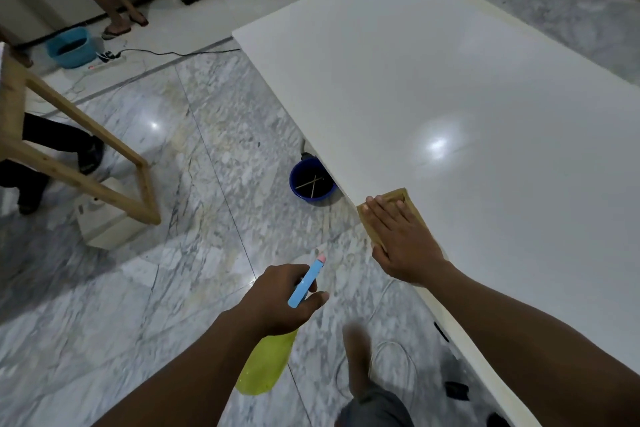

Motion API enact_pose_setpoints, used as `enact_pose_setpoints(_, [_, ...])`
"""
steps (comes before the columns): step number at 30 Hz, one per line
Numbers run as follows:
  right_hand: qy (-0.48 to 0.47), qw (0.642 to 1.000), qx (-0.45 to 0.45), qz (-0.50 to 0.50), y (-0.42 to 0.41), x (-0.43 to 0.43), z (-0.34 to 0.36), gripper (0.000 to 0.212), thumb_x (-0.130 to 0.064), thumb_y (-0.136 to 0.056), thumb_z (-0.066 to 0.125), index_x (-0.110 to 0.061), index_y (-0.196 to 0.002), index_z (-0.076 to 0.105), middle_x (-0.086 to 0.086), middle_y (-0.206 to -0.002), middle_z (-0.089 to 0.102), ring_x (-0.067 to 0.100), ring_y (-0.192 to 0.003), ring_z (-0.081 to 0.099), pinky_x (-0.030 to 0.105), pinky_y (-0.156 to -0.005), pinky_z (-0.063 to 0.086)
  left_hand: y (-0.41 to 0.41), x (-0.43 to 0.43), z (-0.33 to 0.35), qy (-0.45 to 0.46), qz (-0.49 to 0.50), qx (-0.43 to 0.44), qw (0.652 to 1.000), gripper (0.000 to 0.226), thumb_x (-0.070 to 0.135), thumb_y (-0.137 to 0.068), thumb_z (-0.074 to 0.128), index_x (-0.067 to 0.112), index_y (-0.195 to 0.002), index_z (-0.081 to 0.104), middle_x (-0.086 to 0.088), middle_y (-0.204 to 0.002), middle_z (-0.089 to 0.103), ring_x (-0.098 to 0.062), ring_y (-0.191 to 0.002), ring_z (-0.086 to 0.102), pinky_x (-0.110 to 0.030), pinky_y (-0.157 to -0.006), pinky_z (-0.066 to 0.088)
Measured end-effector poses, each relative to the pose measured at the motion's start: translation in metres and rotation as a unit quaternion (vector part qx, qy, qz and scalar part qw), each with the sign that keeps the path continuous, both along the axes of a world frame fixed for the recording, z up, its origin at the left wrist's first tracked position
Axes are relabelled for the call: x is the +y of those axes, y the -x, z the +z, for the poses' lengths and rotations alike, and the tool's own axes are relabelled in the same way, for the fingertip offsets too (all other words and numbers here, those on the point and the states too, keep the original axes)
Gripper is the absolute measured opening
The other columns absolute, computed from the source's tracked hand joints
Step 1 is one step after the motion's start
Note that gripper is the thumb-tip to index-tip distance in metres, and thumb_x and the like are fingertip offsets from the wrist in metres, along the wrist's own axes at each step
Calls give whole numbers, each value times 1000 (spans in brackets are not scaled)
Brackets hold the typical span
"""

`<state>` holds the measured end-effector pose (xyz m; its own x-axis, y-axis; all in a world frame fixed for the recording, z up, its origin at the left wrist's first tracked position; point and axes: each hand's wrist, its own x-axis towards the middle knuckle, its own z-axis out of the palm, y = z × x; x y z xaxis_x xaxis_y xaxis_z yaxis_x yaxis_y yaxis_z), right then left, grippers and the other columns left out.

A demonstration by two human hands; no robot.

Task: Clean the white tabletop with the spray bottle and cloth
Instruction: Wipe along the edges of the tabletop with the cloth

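The left hand (280,298) was curled tight around the neck of the plastic spray bottle with the yellow-green body and blue top (266,367). It held the bottle out over the grey marble floor (173,166), just beside the table and not over it. The blue top pointed up and away.

The right hand (401,239) lay flat, with straight fingers, and pressed down on the folded tan cloth (393,195). The cloth sat on the big white tabletop (450,80), right at its near edge.

It looked like the wiping part of the job was going on. The tabletop was shiny and showed a bright spot of light. I saw no drops of spray and no dirt on it, so I could not tell which parts had been wiped. Most of the white top stretched far away from the cloth. I think a lot of it may have been left to wipe.

A round dark blue bucket (311,184) stood on the floor, partly under the table edge.
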<state>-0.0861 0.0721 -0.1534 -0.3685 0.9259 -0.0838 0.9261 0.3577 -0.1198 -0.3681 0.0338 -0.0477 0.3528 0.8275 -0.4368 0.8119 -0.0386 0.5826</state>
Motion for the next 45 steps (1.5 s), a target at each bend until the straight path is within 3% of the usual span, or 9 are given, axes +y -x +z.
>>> enact_pose_setpoints(5, [-6,1000,-5,-7,-14,-48,-1,75,-40,-93,36,-13,-159,13,5,-167,10,19,-154,2,48,-124,11,10,-58,-7,14,1,-6,1000,31,53,-88,72,25,-81,62,-9,-79,70,-15,-59,55,-32,-60,48])
enact_pose_setpoints(8, [-8,1000,-7,-15,-19,-77,0,75,-39,-93,37,-12,-158,15,5,-167,11,19,-154,3,49,-124,11,15,-93,-12,34,11,-12,999,34,53,-87,72,21,-80,63,-11,-78,70,-29,-65,67,-43,-65,58])
enact_pose_setpoints(11, [-11,1000,-11,-22,-28,-114,-1,75,-40,-93,40,-12,-158,15,5,-167,10,20,-154,4,49,-124,12,11,-121,-14,42,1,-8,999,38,56,-85,70,18,-82,64,-13,-78,71,-31,-68,71,-49,-67,59])
enact_pose_setpoints(19, [4,999,-15,-33,-53,-185,1,73,-40,-94,31,-14,-159,11,5,-167,7,19,-155,1,49,-123,14,-18,-166,-10,16,-30,-4,999,31,57,-87,71,29,-80,59,-9,-80,71,-12,-58,55,-30,-60,48])
enact_pose_setpoints(26, [7,999,-9,-32,-80,-256,4,72,-40,-95,31,-13,-159,9,5,-167,6,20,-155,0,49,-124,12,-58,-220,-4,18,-45,12,999,30,52,-89,73,25,-82,62,-10,-80,73,-29,-68,71,-44,-69,58])
enact_pose_setpoints(33, [18,999,-3,-39,-124,-362,6,72,-40,-95,32,-12,-159,11,6,-167,7,21,-155,2,50,-123,12,-116,-303,-2,21,-51,-2,998,40,58,-81,70,18,-86,66,-9,-77,73,-29,-67,73,-49,-70,61])
enact_pose_setpoints(36, [16,999,-1,-46,-141,-406,3,71,-39,-95,32,-12,-159,12,7,-167,9,22,-154,3,50,-123,12,-145,-338,-6,21,-62,-17,998,35,50,-86,75,16,-86,67,-10,-76,72,-27,-64,70,-42,-66,61])
enact_pose_setpoints(39, [9,999,-2,-52,-158,-450,1,71,-35,-94,31,-11,-158,13,8,-167,10,23,-154,5,50,-124,12,-175,-374,-7,2,-82,-22,996,31,44,-90,77,15,-86,67,-11,-77,71,-18,-59,59,-26,-59,48])
enact_pose_setpoints(45, [1,997,-14,-72,-176,-517,-5,73,-32,-90,32,-10,-158,17,10,-166,12,27,-154,9,49,-122,11,-206,-424,-3,-12,-102,-25,994,30,43,-91,75,14,-89,68,-8,-79,71,-25,-69,71,-37,-68,58])
